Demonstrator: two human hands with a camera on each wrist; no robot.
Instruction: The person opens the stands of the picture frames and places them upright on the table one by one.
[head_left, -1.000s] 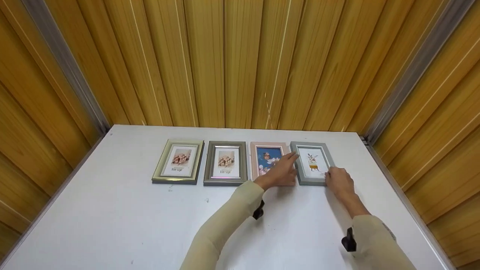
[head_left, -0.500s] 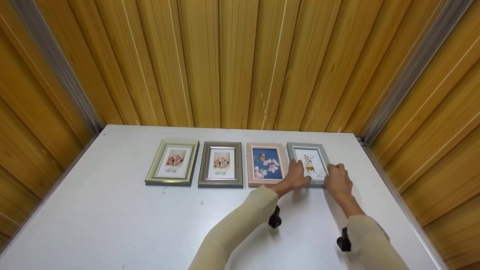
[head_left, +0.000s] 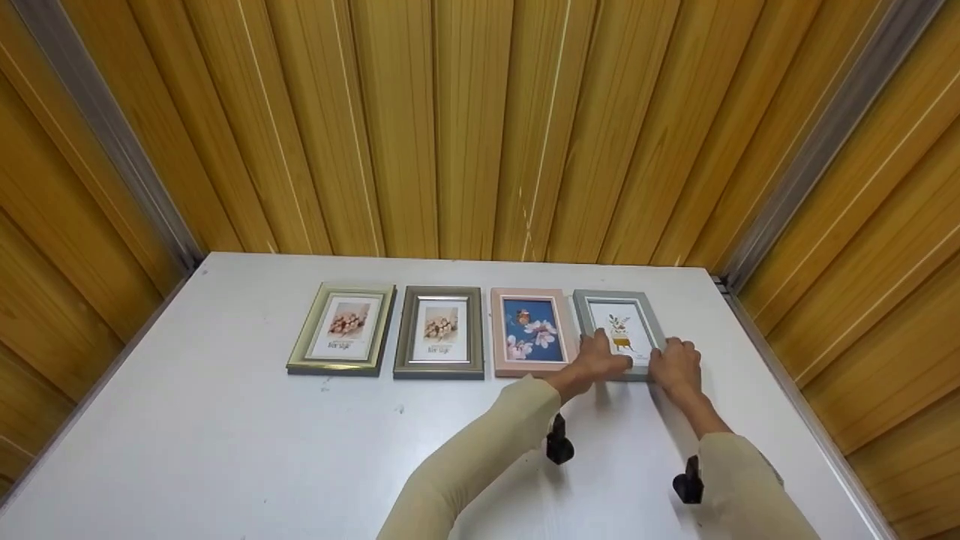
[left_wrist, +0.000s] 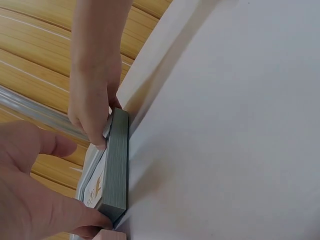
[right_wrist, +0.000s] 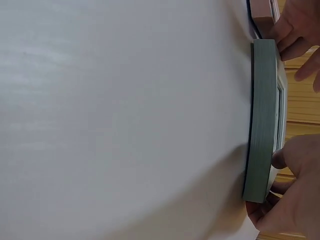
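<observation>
A grey-blue picture frame (head_left: pixel 654 319) with a plant-pot print lies face up at the right end of a row, between both hands. My left hand (head_left: pixel 596 358) has its fingers at the frame's left side, by the gap to the pink picture frame (head_left: pixel 501 334). Its thumb (left_wrist: pixel 62 146) sticks out above the print, off the frame. My right hand (head_left: pixel 676 369) pinches the grey-blue frame near its lower right corner, thumb (right_wrist: pixel 279 159) on the front border and fingers around the right side. The frame's lower edge shows plainly in both wrist views.
To the left, a dark bronze picture frame (head_left: pixel 401 334) and a gold-green picture frame (head_left: pixel 304 352) continue the row on the white table (head_left: pixel 225 450). Yellow wood-look panels (head_left: pixel 465 127) stand behind the table and along its sides.
My left hand has moved right and down off the pink frame to the grey-blue frame's left side, uncovering the pink frame's picture. My right hand keeps to the right side. The view has shifted slightly.
</observation>
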